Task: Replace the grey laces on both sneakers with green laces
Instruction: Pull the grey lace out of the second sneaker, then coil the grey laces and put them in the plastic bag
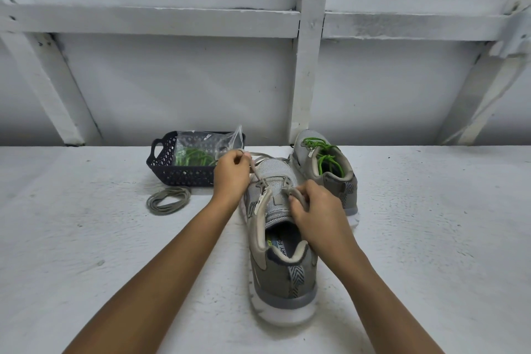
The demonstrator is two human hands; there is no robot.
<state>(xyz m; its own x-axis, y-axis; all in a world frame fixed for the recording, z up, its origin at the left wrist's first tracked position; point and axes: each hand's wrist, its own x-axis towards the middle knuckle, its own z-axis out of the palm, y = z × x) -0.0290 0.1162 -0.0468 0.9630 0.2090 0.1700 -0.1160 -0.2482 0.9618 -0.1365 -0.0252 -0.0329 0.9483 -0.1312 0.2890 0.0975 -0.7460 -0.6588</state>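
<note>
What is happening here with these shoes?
A person is unlacing the near sneaker: the left hand pinches its grey lace, the right hand grips the shoe near the eyelets. The far sneaker already has green laces. A coiled grey lace lies beside a basket holding a bag of spare green laces.

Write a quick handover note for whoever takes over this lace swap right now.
Hands: left hand pinches the grey lace, which is partly out of the near sneaker. Right hand grips that sneaker's right eyelet flap.
Things: coiled grey lace lies on the table by the basket. Spare green lace sits bagged in the basket.
Done: far sneaker has green laces.
Left: pull the grey lace free, then thread the green one.
</note>
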